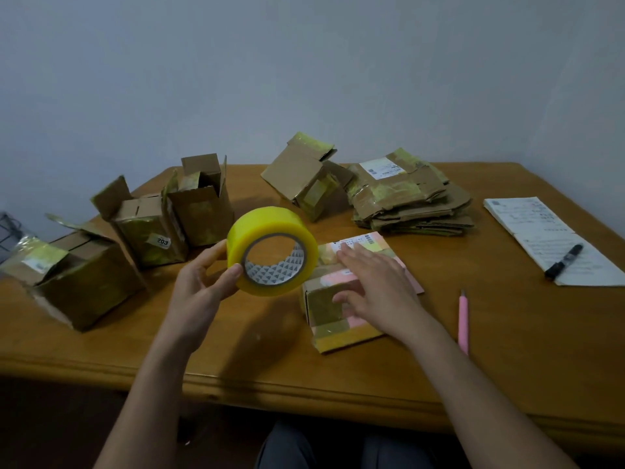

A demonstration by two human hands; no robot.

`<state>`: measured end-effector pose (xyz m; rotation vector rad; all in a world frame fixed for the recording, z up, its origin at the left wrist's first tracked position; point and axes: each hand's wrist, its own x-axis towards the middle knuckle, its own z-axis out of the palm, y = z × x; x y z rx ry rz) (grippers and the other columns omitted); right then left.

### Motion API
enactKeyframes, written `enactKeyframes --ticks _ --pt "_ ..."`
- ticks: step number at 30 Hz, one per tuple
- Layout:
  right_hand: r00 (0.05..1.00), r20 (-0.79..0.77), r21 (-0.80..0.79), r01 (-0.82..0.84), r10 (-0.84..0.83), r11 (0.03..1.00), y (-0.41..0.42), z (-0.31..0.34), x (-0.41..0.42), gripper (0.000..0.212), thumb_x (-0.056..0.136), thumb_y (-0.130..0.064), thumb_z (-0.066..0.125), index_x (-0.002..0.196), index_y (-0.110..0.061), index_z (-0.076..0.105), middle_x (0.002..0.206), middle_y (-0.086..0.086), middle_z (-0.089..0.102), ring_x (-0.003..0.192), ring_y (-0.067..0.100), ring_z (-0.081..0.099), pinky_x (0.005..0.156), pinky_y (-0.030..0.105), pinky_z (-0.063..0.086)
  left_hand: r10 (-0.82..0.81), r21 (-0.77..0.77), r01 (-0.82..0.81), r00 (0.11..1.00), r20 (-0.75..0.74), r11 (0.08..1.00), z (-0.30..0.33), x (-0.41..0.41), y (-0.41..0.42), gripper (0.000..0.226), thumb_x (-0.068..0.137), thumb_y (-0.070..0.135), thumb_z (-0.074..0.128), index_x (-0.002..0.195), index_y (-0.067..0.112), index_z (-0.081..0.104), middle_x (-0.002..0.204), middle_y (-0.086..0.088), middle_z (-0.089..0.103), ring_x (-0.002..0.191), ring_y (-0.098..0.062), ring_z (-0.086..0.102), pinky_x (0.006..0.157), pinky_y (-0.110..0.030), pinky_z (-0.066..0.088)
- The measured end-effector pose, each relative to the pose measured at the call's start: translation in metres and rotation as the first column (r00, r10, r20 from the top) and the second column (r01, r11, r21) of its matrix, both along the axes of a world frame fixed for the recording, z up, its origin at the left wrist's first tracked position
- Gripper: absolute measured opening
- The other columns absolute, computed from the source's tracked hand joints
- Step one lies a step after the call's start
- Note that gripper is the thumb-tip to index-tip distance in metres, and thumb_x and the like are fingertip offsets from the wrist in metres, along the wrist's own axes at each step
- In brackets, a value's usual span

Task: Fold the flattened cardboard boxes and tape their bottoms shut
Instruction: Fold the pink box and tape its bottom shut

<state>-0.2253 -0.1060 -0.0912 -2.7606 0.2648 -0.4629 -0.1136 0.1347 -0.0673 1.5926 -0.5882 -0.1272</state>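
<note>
My left hand (199, 286) grips a roll of yellow tape (272, 250) and holds it above the wooden table (236, 350), thumb on its front rim. My right hand (375, 286) lies flat with straight fingers on a small folded cardboard box (324, 306) with pink patches and a label, just right of the roll. A stack of flattened cardboard boxes (406, 201) sits at the back right. Three folded boxes with open flaps stand at the left (81, 282) (148, 231) (201, 204). Another folded box (304, 177) leans tilted against the stack.
A pink utility knife (463, 319) lies to the right of the small box. Sheets of paper (548, 238) with a black marker (563, 260) on top lie at the far right. A grey wall runs behind the table. A dark object (8, 231) shows at the left edge.
</note>
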Motion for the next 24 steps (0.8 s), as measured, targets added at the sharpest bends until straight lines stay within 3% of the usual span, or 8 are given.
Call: enactKeyframes --ticks 3,6,9,13,15,17,21,24 --pt "1.0 -0.018 -0.004 0.013 -0.013 1.0 0.001 0.0 0.002 0.073 0.086 -0.051 0.064 0.149 -0.031 0.033 0.158 -0.014 0.024 0.146 0.006 0.015 0.118 0.034 0.01 0.02 0.055 -0.022 0.999 0.035 0.998 0.004 0.001 0.005 0.039 0.082 0.028 0.064 0.116 0.043 0.055 0.116 0.012 0.065 0.102 0.002 0.065 0.076 -0.018 0.052" --pt "1.0 -0.018 -0.011 0.021 -0.021 1.0 0.003 0.002 0.0 0.072 0.088 -0.049 0.063 0.15 -0.029 0.033 0.158 -0.011 0.026 0.146 0.007 0.017 0.118 0.034 0.011 0.048 0.075 -0.051 0.998 0.042 0.996 -0.001 0.003 0.012 0.049 0.085 0.023 0.066 0.131 0.033 0.052 0.118 0.012 0.063 0.101 0.004 0.065 0.074 -0.015 0.054" --pt "0.997 -0.064 -0.044 0.037 -0.039 0.998 0.007 0.007 0.0 0.076 0.09 -0.048 0.061 0.153 -0.026 0.025 0.161 -0.009 0.019 0.148 0.009 0.012 0.119 0.035 0.009 0.067 0.087 -0.068 0.998 0.017 0.994 -0.009 0.0 0.016 0.051 0.09 0.015 0.064 0.139 0.023 0.05 0.125 0.007 0.061 0.107 -0.004 0.063 0.08 -0.021 0.052" --pt "0.999 -0.04 -0.175 -0.007 0.0 0.984 0.018 0.007 0.0 0.083 0.093 -0.046 0.057 0.155 -0.029 0.006 0.162 -0.012 -0.001 0.149 0.008 0.0 0.118 0.04 -0.001 0.071 0.1 -0.072 0.997 0.012 0.992 -0.015 -0.005 0.023 0.051 0.085 0.022 0.066 0.135 0.026 0.052 0.127 0.007 0.062 0.113 -0.009 0.062 0.089 -0.029 0.052" --pt "0.999 -0.033 -0.167 -0.015 0.009 0.986 0.019 0.007 -0.001 0.073 0.093 -0.048 0.055 0.154 -0.033 0.017 0.161 -0.015 0.012 0.148 0.007 0.007 0.12 0.043 0.004 0.059 0.105 -0.06 0.998 0.009 0.993 -0.016 -0.005 0.024 0.05 0.081 0.028 0.067 0.129 0.03 0.055 0.123 0.012 0.063 0.109 -0.004 0.063 0.086 -0.024 0.053" --pt "0.999 -0.034 -0.112 0.006 -0.01 0.994 0.018 0.007 0.0 0.066 0.093 -0.047 0.057 0.151 -0.034 0.028 0.158 -0.015 0.023 0.147 0.006 0.014 0.119 0.042 0.007 0.067 0.149 -0.068 0.998 0.016 0.986 -0.018 -0.001 0.027 0.051 0.084 0.022 0.069 0.134 0.024 0.054 0.127 0.008 0.062 0.111 -0.006 0.062 0.086 -0.023 0.051" --pt "0.998 -0.052 -0.094 0.03 -0.036 0.995 0.015 0.006 0.004 0.066 0.092 -0.046 0.058 0.15 -0.034 0.029 0.159 -0.013 0.024 0.148 0.008 0.014 0.119 0.045 0.007 0.079 0.273 -0.082 0.997 0.022 0.958 -0.031 -0.003 0.037 0.049 0.087 0.016 0.07 0.134 0.017 0.056 0.129 0.0 0.061 0.119 -0.016 0.058 0.097 -0.035 0.05" --pt "0.994 -0.11 -0.119 -0.009 -0.004 0.993 0.016 0.001 0.007 0.076 0.089 -0.059 0.054 0.15 -0.046 0.011 0.162 -0.013 0.008 0.15 0.014 0.003 0.114 0.055 -0.003 0.077 0.319 -0.087 0.996 0.044 0.944 -0.039 -0.006 0.037 0.045 0.085 0.021 0.073 0.126 0.025 0.056 0.115 0.012 0.063 0.106 0.0 0.062 0.082 -0.016 0.051"
